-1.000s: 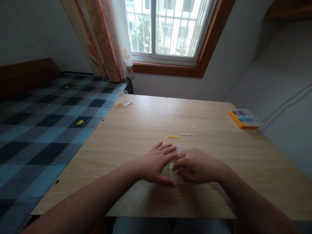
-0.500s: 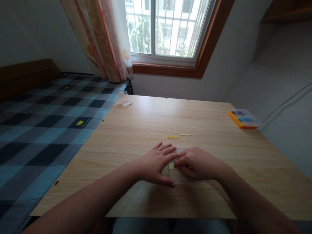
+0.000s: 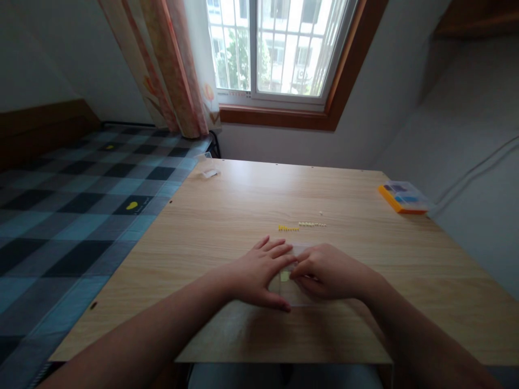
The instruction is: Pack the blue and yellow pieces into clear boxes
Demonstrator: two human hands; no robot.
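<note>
My left hand (image 3: 261, 273) lies spread, palm down, over the left part of a clear plastic sheet or plate (image 3: 298, 299) on the wooden table. My right hand (image 3: 326, 272) has its fingers curled together over the same clear piece, close to my left fingertips; what it may hold is hidden. Between the hands shows a small pale yellow-green piece (image 3: 285, 276). Beyond my fingers sit a short row of small yellow pieces (image 3: 288, 228) and a row of small cream pieces (image 3: 312, 224), with one tiny pale piece (image 3: 321, 213) behind them.
A clear open box (image 3: 210, 166) stands at the table's far left corner. An orange case with a transparent lid (image 3: 403, 198) rests by the right edge. Left of the table (image 3: 227, 205) is a bed with a checked cover (image 3: 81, 216); a window is behind.
</note>
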